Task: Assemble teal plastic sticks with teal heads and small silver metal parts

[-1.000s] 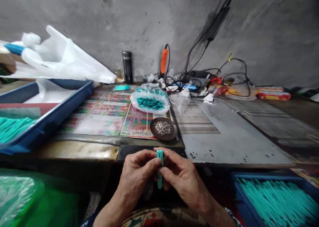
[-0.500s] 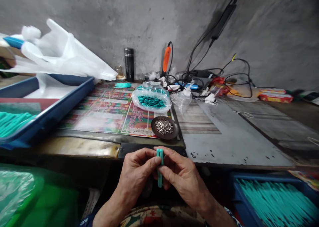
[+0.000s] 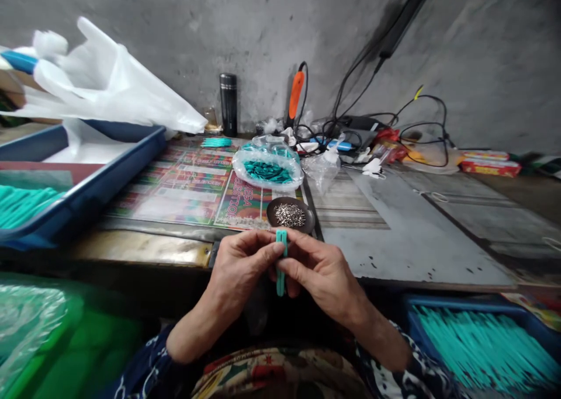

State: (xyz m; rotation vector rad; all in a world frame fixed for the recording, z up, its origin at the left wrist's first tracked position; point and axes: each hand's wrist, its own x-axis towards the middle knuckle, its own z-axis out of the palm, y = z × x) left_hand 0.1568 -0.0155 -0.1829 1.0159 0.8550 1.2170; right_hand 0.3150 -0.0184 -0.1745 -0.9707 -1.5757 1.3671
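A slim turquoise plastic piece (image 3: 281, 282), with a groove down its length, stands upright between my hands at the table's front edge. My left hand (image 3: 243, 264) pinches it from the left, thumb on its face. From the right, my right hand (image 3: 322, 270) grips it with thumb and fingers; some fingertips are hidden behind it. Just beyond my hands is a dark round dish (image 3: 308, 217) of small shiny metal parts (image 3: 289, 214). Behind that, a clear plastic bag (image 3: 294, 183) lies open with many small turquoise pieces (image 3: 265, 172) inside.
At left is a blue tray (image 3: 105, 183) with long turquoise strips; another blue tray (image 3: 414, 323) at lower right holds more. A green bin (image 3: 100, 335) sits lower left. A black flask (image 3: 228, 104), an orange-handled tool (image 3: 296, 92) and tangled cables (image 3: 346, 124) are by the wall.
Both hands have risen in the view with the turquoise piece, now closer to the dish and overlapping its front edge. The view has tilted slightly. Both hands keep their hold.
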